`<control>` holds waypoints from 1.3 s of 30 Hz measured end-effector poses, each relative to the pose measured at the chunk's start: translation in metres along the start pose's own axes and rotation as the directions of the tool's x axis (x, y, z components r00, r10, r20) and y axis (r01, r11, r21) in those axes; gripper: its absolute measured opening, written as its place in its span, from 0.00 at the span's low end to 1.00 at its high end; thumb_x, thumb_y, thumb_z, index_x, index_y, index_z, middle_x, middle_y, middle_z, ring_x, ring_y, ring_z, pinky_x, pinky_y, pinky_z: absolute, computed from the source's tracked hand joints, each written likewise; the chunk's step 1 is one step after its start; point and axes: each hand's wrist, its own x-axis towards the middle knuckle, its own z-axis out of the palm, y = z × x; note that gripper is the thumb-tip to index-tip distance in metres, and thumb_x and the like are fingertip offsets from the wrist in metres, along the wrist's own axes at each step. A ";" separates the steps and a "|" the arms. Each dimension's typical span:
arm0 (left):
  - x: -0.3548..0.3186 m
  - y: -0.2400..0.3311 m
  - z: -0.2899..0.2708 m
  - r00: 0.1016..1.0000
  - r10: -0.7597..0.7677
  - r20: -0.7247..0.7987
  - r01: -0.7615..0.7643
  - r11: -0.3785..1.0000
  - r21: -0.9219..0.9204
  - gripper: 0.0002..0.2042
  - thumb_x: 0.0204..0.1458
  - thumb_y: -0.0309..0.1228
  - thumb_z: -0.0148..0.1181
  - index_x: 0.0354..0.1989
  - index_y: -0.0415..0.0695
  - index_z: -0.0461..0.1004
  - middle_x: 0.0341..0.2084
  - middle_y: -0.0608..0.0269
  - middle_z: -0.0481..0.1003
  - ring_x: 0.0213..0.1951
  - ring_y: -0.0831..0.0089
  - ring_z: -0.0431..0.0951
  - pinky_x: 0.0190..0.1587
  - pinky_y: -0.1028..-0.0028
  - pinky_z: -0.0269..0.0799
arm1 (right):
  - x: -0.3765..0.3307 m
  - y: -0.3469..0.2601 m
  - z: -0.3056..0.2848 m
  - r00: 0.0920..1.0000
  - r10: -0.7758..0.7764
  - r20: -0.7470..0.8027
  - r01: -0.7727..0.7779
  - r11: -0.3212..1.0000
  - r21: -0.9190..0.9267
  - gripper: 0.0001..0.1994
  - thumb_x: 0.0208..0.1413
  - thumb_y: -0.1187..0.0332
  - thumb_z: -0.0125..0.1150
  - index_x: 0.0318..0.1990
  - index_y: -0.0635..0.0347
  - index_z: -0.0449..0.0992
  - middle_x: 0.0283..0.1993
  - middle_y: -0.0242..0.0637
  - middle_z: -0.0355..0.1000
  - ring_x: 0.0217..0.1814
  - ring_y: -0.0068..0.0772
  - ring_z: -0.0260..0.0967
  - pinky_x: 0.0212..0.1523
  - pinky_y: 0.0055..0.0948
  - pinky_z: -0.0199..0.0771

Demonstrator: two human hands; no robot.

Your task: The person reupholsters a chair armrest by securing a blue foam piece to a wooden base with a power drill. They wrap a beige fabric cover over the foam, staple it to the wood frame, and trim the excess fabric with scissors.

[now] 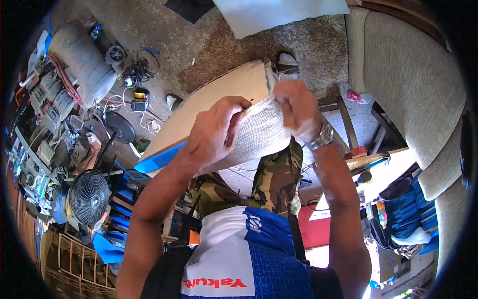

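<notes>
As the left hand (pixel 215 130) pinches the edge of the tan panel (pixel 219 90) above the lap (pixel 274 180), the right hand (pixel 299 109) curls at its corner, pinch unclear, apparently working the grey fabric (pixel 261 130) snug, which calls for even tension next.

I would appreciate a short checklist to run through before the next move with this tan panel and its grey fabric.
1. Left hand placed on the work: ok, fingers curled at the edge where the tan panel meets the grey fabric.
2. Right hand gripping securely: cannot tell; it is at the fabric's far corner, but its fingertips are blurred.
3. Fabric edge fully in sight: not ok, the hands cover parts of it.
4. Panel firmly supported: cannot tell; it lies above the camouflage trousers, its underside hidden.
5. Black fan apart from the panel: ok, a gap shows between them.
</notes>
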 end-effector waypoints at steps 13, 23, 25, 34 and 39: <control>-0.050 -0.012 0.024 0.929 0.086 -0.360 -0.041 0.991 0.131 0.14 0.48 0.24 0.64 0.45 0.42 0.73 0.47 0.50 0.76 0.44 0.52 0.80 0.44 0.59 0.79 | 0.039 -0.029 0.000 0.950 0.176 0.259 -0.093 0.947 -0.306 0.17 0.56 0.71 0.64 0.54 0.59 0.78 0.56 0.47 0.75 0.61 0.52 0.70 0.64 0.47 0.66; -0.391 -0.061 -0.003 0.309 -0.439 -0.844 0.607 0.774 -0.180 0.14 0.50 0.16 0.62 0.44 0.42 0.74 0.42 0.50 0.76 0.42 0.56 0.78 0.44 0.61 0.78 | 0.053 -0.223 0.198 0.677 -0.352 0.646 0.452 0.892 0.012 0.17 0.44 0.70 0.68 0.46 0.51 0.82 0.51 0.39 0.75 0.54 0.44 0.72 0.52 0.49 0.73; -0.412 -0.083 -0.006 0.443 -0.360 -0.821 0.572 0.819 -0.050 0.18 0.50 0.15 0.62 0.49 0.41 0.74 0.46 0.50 0.78 0.44 0.56 0.80 0.44 0.63 0.80 | 0.046 -0.240 0.235 0.574 -0.354 0.739 0.527 0.850 -0.003 0.19 0.45 0.67 0.68 0.49 0.51 0.81 0.54 0.39 0.74 0.56 0.44 0.71 0.56 0.51 0.69; -0.382 -0.148 -0.024 0.597 -0.044 -0.801 0.232 0.965 0.121 0.22 0.39 0.24 0.64 0.48 0.39 0.78 0.46 0.55 0.79 0.46 0.58 0.82 0.47 0.63 0.83 | 0.031 -0.232 0.272 0.333 -0.396 0.856 0.743 0.669 0.020 0.18 0.50 0.63 0.70 0.48 0.58 0.81 0.59 0.40 0.72 0.58 0.44 0.69 0.56 0.53 0.66; -0.374 -0.162 -0.021 0.553 -0.024 -0.833 0.136 0.989 0.061 0.21 0.42 0.21 0.68 0.49 0.38 0.76 0.46 0.51 0.78 0.47 0.55 0.82 0.47 0.65 0.84 | 0.053 -0.232 0.288 0.240 -0.462 0.854 0.770 0.626 0.122 0.13 0.48 0.68 0.67 0.42 0.61 0.81 0.53 0.41 0.74 0.49 0.44 0.72 0.50 0.51 0.69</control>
